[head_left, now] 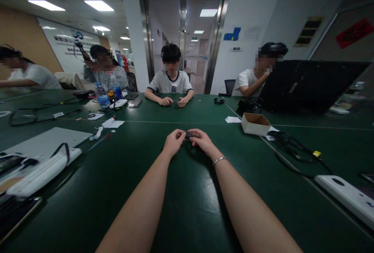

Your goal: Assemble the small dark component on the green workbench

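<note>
Both my arms reach forward over the dark green table [187,190]. Between my hands is a small dark, narrow object [189,135], too small to name. My left hand [174,142] pinches its left end between thumb and fingers. From the other side my right hand [202,141] has its fingers closed on the same object, and a silver bracelet [221,160] circles that wrist. My fingers cover most of the object, which is held just above the tabletop.
A small open cardboard box [256,124] stands right, near black cables [292,146] and a white power strip [344,194]. Left lie a folded white umbrella-like pouch [46,173], a grey laptop [55,140] and paper scraps [113,123]. A person [172,79] sits opposite; a large black screen [309,85] stands right.
</note>
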{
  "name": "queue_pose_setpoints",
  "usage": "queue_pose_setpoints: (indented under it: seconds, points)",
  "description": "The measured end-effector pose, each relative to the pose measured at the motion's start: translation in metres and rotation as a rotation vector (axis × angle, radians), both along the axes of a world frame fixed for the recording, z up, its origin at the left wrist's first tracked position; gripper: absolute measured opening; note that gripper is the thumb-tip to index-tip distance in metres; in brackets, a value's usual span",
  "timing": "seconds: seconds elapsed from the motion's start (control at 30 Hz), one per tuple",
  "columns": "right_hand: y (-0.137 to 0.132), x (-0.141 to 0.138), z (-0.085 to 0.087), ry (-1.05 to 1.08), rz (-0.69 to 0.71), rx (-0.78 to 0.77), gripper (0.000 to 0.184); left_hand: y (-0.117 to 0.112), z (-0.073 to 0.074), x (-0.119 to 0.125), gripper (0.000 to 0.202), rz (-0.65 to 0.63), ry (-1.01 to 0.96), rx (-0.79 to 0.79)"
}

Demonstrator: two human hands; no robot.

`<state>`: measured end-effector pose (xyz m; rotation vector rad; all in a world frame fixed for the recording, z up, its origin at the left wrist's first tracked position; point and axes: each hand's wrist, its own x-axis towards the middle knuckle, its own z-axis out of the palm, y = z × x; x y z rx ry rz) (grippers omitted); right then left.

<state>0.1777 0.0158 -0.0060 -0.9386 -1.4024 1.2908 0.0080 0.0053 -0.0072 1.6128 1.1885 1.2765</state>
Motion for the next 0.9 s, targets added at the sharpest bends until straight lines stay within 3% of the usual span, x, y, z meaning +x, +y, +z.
queue_pose_setpoints:
  seconds: [0.37, 0.73, 0.9]
  points:
    - [-0.0002, -0.0043, -0.0020, -0.031, -0.103, 0.048, 0.035, -0.0018, 0.0067, 0.0003, 0.027, 0.047, 0.072, -0.074]
    - [0.0014, -0.0047, -0.0022, -0.044, -0.083, 0.068, 0.034, 0.0024, 0.0055, -0.0008, 0.044, 0.115, 0.235, -0.103]
    - [0.0042, -0.0044, -0.0042, -0.043, -0.086, 0.061, 0.034, 0.0071, 0.0003, -0.0008, 0.044, 0.110, 0.189, -0.096]
